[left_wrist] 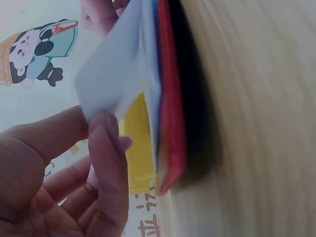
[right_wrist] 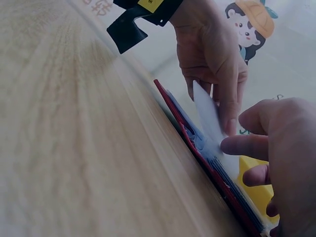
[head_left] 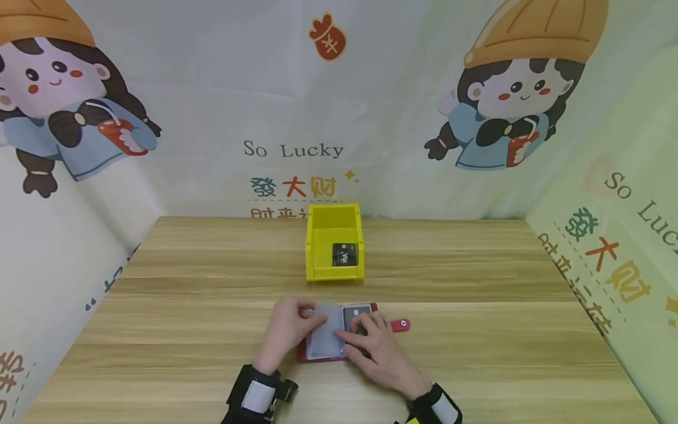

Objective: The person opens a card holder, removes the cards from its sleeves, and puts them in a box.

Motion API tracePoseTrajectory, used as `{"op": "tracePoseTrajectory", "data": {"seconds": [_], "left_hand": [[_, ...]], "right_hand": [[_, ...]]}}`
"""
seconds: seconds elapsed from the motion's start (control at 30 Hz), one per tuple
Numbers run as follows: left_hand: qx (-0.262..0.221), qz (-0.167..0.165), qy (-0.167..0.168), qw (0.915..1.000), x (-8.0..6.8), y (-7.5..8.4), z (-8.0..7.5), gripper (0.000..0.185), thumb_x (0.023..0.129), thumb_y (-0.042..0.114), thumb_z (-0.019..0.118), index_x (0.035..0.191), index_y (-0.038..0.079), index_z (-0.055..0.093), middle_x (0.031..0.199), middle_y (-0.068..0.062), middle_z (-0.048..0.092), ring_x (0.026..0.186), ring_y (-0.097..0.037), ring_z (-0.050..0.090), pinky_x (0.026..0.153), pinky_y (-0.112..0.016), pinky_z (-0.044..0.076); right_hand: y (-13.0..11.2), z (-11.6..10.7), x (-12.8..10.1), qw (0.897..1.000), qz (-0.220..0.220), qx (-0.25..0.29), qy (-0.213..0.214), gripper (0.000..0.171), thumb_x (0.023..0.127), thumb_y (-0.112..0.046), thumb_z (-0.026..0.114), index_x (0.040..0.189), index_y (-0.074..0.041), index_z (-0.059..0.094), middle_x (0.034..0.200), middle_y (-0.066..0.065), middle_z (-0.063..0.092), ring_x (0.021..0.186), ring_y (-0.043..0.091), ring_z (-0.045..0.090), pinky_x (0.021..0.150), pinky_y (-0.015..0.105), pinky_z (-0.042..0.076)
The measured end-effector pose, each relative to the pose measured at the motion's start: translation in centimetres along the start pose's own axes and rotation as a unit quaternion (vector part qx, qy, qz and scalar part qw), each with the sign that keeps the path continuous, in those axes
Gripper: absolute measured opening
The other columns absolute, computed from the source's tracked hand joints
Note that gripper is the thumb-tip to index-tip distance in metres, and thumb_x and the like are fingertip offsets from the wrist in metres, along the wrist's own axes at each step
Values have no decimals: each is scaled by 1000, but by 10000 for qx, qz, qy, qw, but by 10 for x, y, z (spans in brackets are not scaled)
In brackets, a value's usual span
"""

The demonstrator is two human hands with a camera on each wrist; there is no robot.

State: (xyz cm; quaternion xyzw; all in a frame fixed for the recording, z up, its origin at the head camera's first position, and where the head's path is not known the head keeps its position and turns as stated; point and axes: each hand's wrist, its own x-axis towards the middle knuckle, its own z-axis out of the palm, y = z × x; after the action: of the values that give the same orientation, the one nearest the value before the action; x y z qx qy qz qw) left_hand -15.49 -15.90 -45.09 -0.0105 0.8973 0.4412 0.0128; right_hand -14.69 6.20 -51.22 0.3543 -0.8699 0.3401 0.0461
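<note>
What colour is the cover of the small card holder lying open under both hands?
Red; the card holder's cover shows best in the left wrist view.

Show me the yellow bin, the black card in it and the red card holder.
yellow bin point(head_left: 318, 247), head view, left wall.
black card point(head_left: 344, 254), head view, face.
red card holder point(head_left: 401, 324), head view, snap tab.

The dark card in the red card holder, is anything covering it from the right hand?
A clear sleeve page, lifted by the left hand, overlaps only its left side; the right hand fingers already rest on the dark card.
</note>
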Motion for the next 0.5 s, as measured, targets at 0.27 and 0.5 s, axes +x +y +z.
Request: {"op": "tracePoseTrajectory", "data": {"seconds": [0.27,0.5], "left_hand": [[289,-199,42,9994,1,-7,2,57,85,7,85,134,-11,62,69,-4,63,60,-12,58,55,-26,46],[327,-494,-44,9982,1,-8,2,64,85,6,84,140,-9,55,73,-5,61,61,-14,55,56,-27,43]], "right_hand": [[-1,2,0,9991,200,-302,-208,31,103,-27,63,131,-24,76,111,-3,46,108,19,36,92,41,27],[-2,2,2,9981,338,-326,-389,31,103,-29,63,132,-25,76,111,-2,44,108,20,35,92,41,24]]}}
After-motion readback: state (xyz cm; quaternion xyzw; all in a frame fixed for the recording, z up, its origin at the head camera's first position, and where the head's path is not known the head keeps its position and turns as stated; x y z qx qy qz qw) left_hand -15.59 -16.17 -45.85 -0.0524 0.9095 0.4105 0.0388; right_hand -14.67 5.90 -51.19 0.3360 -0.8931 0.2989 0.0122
